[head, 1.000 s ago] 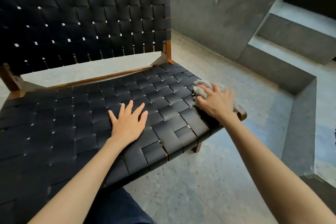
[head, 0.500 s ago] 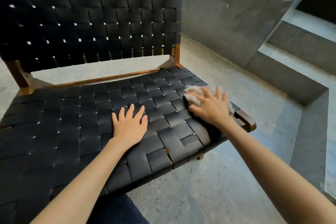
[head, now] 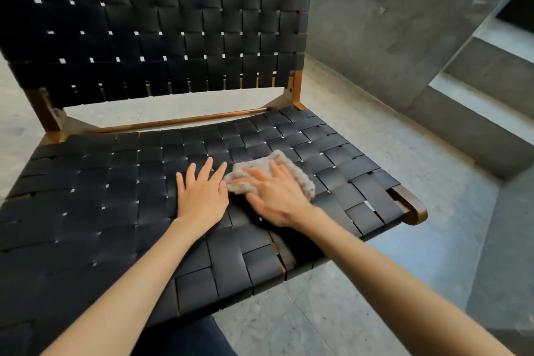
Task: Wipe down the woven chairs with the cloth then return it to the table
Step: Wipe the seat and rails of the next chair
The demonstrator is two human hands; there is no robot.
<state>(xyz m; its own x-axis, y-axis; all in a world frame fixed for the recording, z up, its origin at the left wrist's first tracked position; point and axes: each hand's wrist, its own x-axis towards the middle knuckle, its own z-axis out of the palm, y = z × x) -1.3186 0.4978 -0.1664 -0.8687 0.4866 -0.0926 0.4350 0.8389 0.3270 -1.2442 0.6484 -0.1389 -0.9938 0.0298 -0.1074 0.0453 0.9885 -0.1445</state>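
Note:
A black woven chair (head: pixel 121 188) with a brown wooden frame fills the view, seat below and backrest above. A fluffy beige-grey cloth (head: pixel 300 179) lies on the middle of the seat. My right hand (head: pixel 277 196) presses flat on the cloth with straight, spread fingers, covering much of it. My left hand (head: pixel 202 193) rests flat on the seat straps just left of the cloth, its fingers straight and almost touching the cloth's edge.
Grey concrete steps (head: pixel 476 89) and a low concrete wall (head: pixel 404 32) stand to the right of the chair. Speckled stone floor (head: pixel 361 298) runs under and around the seat. The wooden front-right corner (head: pixel 413 208) of the frame sticks out.
My right hand has slid the cloth leftward from the seat's right front edge to the middle, next to my left hand. The left hand stayed flat on the seat.

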